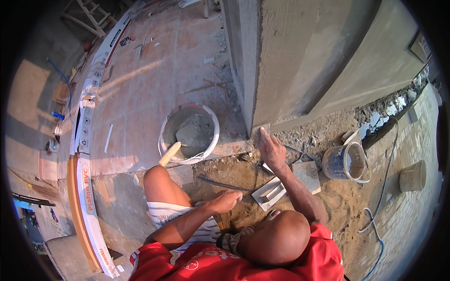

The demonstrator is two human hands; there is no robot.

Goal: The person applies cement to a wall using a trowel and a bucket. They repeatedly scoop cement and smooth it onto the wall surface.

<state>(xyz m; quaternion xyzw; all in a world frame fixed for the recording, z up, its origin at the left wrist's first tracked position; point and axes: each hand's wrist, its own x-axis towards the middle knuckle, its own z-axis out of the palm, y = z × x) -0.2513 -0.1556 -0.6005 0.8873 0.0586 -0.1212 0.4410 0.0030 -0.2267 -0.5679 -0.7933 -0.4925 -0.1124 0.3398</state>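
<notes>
My right hand [272,151] reaches to the foot of the plastered column [283,70], index finger extended to its bottom corner. My left hand [226,201] is curled beside my bare knee [157,180]; what it holds, if anything, is unclear. A steel trowel [267,195] lies on sand by my right forearm, next to a grey tile [304,178]. A white-rimmed bucket of grey mix [187,136], with a wooden handle [169,153] sticking out, stands on the tiled ledge.
A paint pail [337,161] and another bucket [412,177] stand to the right, near a hose [372,218] and a rubble-lined trench [379,122]. Long boxes [86,122] run along the left over the tiled floor [136,84]. A wooden ladder [93,16] is at the top left.
</notes>
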